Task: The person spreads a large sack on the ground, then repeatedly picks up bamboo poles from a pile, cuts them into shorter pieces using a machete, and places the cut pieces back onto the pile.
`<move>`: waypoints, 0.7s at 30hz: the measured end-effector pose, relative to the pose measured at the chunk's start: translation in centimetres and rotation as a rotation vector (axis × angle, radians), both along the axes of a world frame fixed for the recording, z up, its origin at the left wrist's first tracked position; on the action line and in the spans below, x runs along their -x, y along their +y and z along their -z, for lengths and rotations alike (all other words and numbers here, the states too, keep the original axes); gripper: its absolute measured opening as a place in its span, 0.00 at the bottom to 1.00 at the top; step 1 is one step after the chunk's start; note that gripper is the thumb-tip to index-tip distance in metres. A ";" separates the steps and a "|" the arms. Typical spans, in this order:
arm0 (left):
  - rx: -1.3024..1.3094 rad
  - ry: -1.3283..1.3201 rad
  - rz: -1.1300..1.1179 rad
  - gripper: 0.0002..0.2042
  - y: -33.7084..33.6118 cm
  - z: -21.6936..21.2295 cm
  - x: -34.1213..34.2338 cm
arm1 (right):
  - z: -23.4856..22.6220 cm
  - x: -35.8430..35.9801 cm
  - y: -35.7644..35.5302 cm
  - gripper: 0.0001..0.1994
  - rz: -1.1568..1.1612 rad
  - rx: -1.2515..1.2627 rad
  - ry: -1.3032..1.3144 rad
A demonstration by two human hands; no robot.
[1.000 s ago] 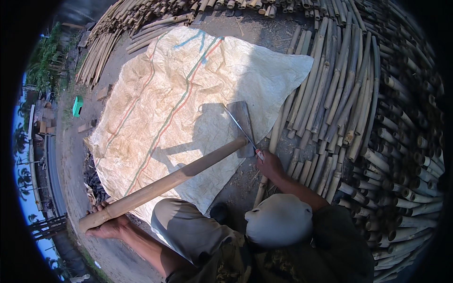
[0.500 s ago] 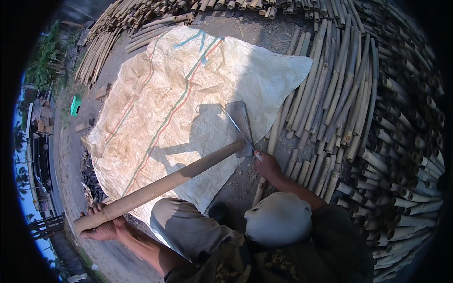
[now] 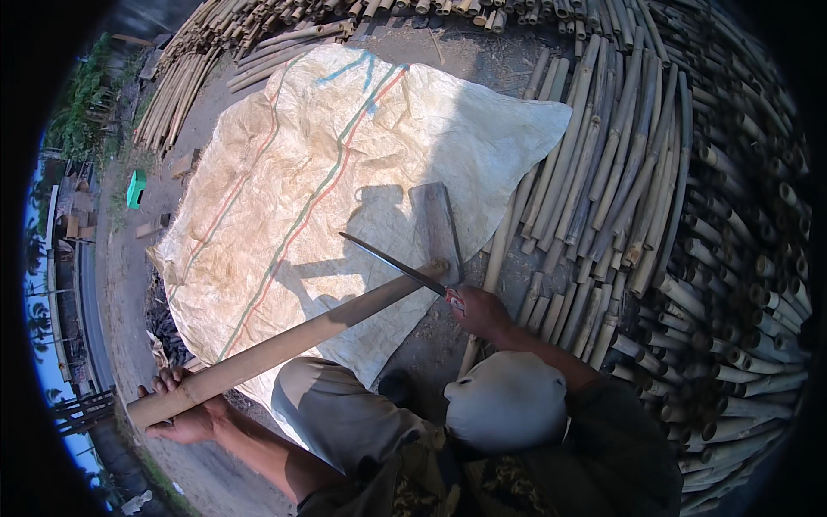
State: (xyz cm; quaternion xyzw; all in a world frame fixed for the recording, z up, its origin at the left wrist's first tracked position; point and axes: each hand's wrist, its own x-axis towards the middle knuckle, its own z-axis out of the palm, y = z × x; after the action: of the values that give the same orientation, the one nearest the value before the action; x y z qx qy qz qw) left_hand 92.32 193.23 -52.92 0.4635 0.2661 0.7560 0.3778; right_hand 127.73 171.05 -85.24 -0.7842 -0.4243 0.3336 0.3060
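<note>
My left hand (image 3: 187, 408) is closed around the near-left end of a thick bamboo pole (image 3: 284, 349). The pole slants up to the right, and its far end rests on a wooden block (image 3: 438, 226). In my right hand (image 3: 479, 312) is the handle of a long-bladed knife (image 3: 383, 257), red and white where it shows between the fingers. The blade points up and left and crosses over the pole close to its far end; whether it touches the pole I cannot tell. Under the block and pole spreads a pale woven sheet (image 3: 250, 172) with coloured stripes.
Bamboo poles (image 3: 616, 155) lie stacked along the right, with more cut ends (image 3: 732, 345) beyond them. Another bamboo pile (image 3: 177, 99) is at the far left. A green object (image 3: 136, 189) stands on the ground left of the sheet. My bent knees (image 3: 508, 401) are close in front.
The knife blade has swung left and now lies across the pole, where before it pointed up along the block. My right hand moved slightly left and down. The pole stays nearly still.
</note>
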 end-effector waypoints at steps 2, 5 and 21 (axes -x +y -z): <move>0.040 -0.026 -0.037 0.37 0.0 -0.4 -0.1 | -0.2 -0.3 0.0 0.11 0.098 0.047 0.018; -0.116 -0.071 0.258 0.36 0.2 -0.9 -0.7 | -0.7 -0.3 -0.1 0.13 0.221 0.037 -0.020; -0.032 -0.103 0.257 0.37 0.4 0.2 0.3 | 0.6 -0.7 0.1 0.14 0.143 0.105 0.088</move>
State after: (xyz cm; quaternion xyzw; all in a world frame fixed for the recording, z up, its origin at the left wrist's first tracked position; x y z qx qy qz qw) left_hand 92.00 193.63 -53.10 0.4604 0.1726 0.7284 0.4772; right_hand 128.46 171.14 -85.80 -0.8121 -0.3352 0.3669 0.3059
